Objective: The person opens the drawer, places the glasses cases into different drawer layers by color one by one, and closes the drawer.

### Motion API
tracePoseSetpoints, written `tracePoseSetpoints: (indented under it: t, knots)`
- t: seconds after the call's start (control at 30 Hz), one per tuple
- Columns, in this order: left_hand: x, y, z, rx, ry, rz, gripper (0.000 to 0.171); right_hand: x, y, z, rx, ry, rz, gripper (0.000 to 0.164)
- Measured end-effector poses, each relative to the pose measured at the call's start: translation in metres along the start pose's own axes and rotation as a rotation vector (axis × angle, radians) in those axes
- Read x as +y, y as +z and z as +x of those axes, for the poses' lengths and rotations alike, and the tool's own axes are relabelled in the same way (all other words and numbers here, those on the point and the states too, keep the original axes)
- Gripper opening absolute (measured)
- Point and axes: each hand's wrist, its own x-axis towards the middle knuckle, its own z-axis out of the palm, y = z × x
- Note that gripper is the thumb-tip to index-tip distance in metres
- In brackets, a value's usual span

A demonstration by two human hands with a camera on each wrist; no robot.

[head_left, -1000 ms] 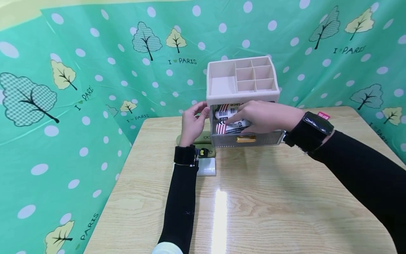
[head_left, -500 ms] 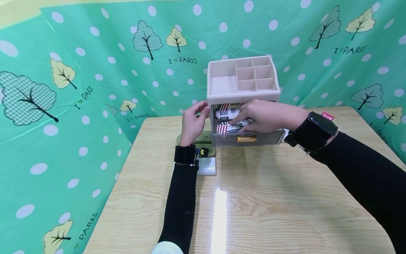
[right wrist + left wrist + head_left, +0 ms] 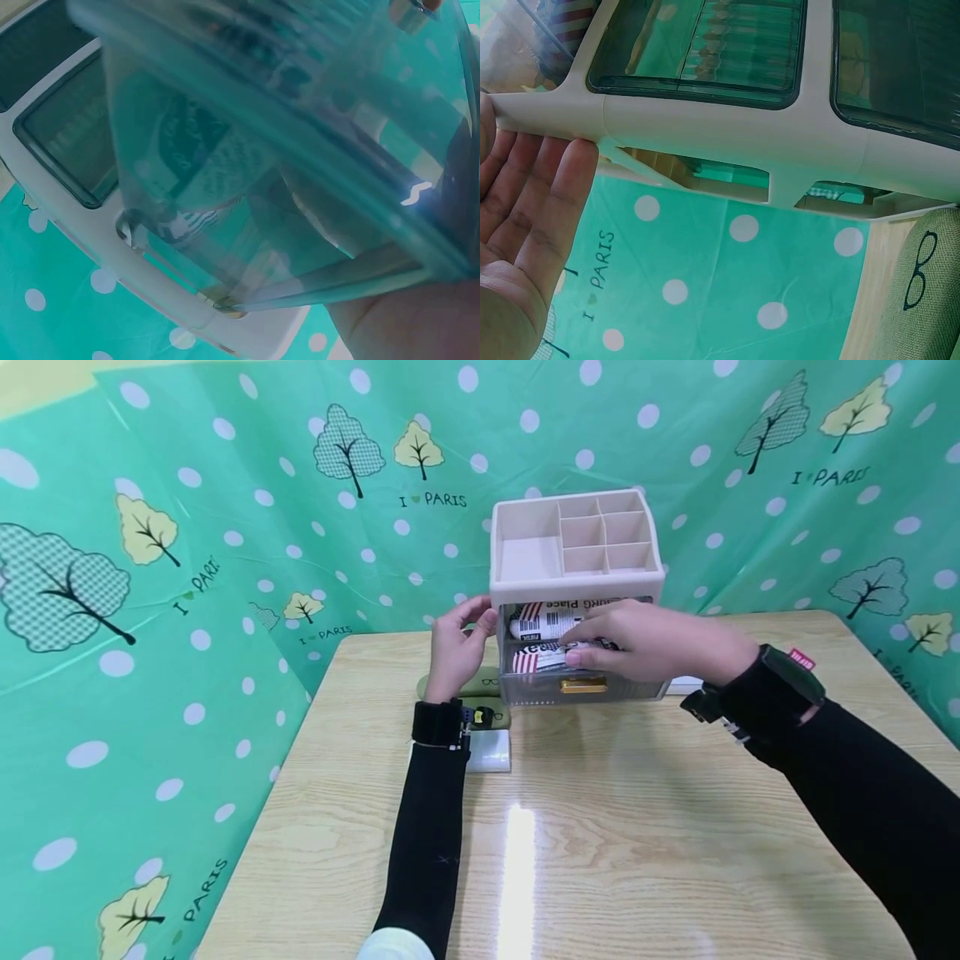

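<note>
A white desktop organizer point(image 3: 577, 587) stands toward the back of the table, its clear top drawer point(image 3: 525, 692) pulled out. Inside lie a white printed roll point(image 3: 546, 623) and, nearer the front, a similar striped packet point(image 3: 531, 660). My right hand point(image 3: 660, 639) is over the drawer's right part, its fingertips and thumb right at the front packet. In the right wrist view the drawer wall blocks much of that hand. My left hand point(image 3: 456, 647) rests against the organizer's left side; the left wrist view shows its straight fingers point(image 3: 555, 199) along the white frame.
Beside the organizer on the left lie green glasses cases point(image 3: 491, 714), with a white flat object point(image 3: 489, 752) in front. A white item point(image 3: 684, 687) and a pink tag point(image 3: 802, 658) show at the right. Dotted green cloth point(image 3: 420, 535) hangs behind the wooden table point(image 3: 637, 827).
My right hand has risen and shifted right, its fingers drawing back from deeper in the drawer. More of both printed packets shows. The left hand has stayed against the organizer.
</note>
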Motion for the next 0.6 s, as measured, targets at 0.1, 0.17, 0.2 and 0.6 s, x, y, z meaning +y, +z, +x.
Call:
tracePoseSetpoints:
  t: [0.1, 0.17, 0.2, 0.6]
  knots:
    - [0.005, 0.001, -0.001, 0.002, -0.004, 0.005, 0.031, -0.001, 0.002, -0.004, 0.034, 0.005, 0.003, 0.039]
    - [0.013, 0.001, -0.003, 0.002, -0.008, 0.005, 0.03, -0.001, 0.004, -0.006, 0.06, 0.002, -0.009, 0.04]
    - [0.017, 0.001, -0.004, 0.002, -0.008, 0.004, 0.03, -0.001, 0.005, -0.008, 0.076, 0.001, -0.018, 0.041]
    - [0.03, 0.002, -0.008, 0.005, 0.008, 0.014, 0.029, -0.014, 0.028, -0.022, 0.486, -0.386, -0.13, 0.056]
